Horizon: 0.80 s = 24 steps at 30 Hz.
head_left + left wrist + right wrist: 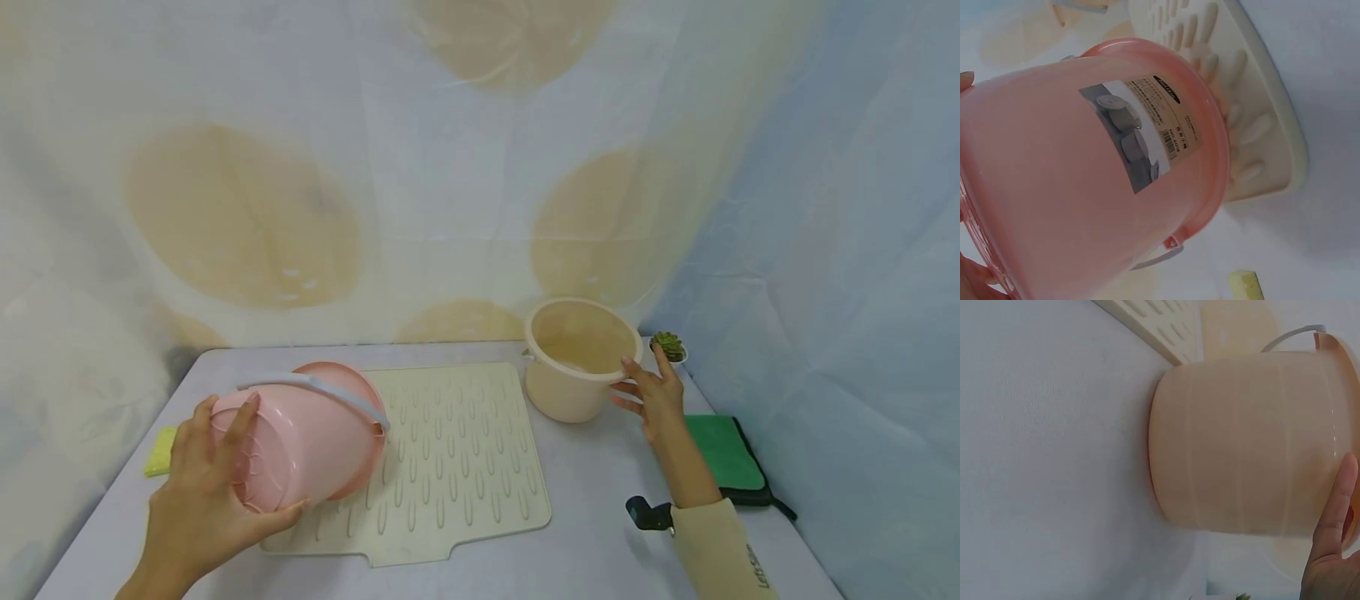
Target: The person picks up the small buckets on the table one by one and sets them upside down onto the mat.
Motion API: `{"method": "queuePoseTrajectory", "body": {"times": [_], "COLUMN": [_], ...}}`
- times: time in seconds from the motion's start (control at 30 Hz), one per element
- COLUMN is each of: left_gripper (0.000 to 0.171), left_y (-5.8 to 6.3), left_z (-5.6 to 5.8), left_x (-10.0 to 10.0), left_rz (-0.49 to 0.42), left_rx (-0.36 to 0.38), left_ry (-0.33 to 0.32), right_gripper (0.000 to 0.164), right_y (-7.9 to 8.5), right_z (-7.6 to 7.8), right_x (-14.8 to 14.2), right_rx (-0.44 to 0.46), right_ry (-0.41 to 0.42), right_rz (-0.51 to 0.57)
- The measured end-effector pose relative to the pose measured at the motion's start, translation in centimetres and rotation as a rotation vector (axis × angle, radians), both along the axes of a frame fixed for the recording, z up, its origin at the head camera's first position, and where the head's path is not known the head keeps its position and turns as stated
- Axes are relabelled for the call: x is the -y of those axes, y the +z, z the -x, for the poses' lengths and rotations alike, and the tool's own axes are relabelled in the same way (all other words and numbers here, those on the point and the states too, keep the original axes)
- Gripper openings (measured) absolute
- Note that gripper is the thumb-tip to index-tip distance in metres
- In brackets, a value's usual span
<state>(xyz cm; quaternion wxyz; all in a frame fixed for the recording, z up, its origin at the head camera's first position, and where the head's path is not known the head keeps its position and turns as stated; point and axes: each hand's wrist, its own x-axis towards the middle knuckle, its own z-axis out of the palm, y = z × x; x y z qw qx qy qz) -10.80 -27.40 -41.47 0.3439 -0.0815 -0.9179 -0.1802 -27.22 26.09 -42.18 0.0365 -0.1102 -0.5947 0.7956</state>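
A pink bucket (322, 442) lies tilted on its side, its rim over the left part of a cream drying mat (480, 467). My left hand (206, 492) grips it around the base, thumb and fingers spread across the bottom edge. Its grey handle (315, 387) lies across the upper side, and a printed label (1144, 128) shows in the left wrist view. Upright on the table, right of the mat, stands a peach bucket (566, 387). My right hand (658, 400) touches its right side near the rim with extended fingers.
A small potted succulent (667, 346) stands behind my right hand. The green and black cloth item (727, 454) lies by the table's right edge. A yellow sponge-like block (160, 452) is at the left edge. Fabric walls enclose the table (570, 550) at the back and sides.
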Motion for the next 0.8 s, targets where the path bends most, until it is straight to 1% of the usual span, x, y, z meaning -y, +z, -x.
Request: {"method": "queuePoseTrajectory", "body": {"times": [0.13, 0.27, 0.33, 0.5, 0.63, 0.8], "left_gripper": [0.136, 0.133, 0.131, 0.129, 0.129, 0.125], "left_y": [0.1, 0.5, 0.7, 1.0, 1.3, 1.9], "left_z": [0.1, 0.5, 0.9, 1.7, 2.4, 3.3], "left_x": [-0.2, -0.7, -1.1, -2.3, -3.1, -3.6], "left_rz": [0.009, 0.035, 0.065, 0.136, 0.163, 0.179], "left_rx": [0.028, 0.086, 0.099, 0.123, 0.162, 0.204], "left_ry": [0.002, 0.0, 0.001, 0.037, 0.064, 0.059], "right_gripper": [0.09, 0.09, 0.09, 0.087, 0.085, 0.084], "right_y": [0.3, 0.6, 0.7, 0.9, 1.0, 1.0], "right_z": [-0.1, 0.0, 0.1, 0.2, 0.1, 0.0], "right_x": [0.3, 0.4, 0.4, 0.3, 0.3, 0.2], "right_rx": [0.002, 0.013, 0.021, 0.028, 0.023, 0.009], "right_ry": [0.023, 0.024, 0.016, 0.015, 0.036, 0.074], "right_rz": [0.07, 0.126, 0.134, 0.138, 0.128, 0.105]}}
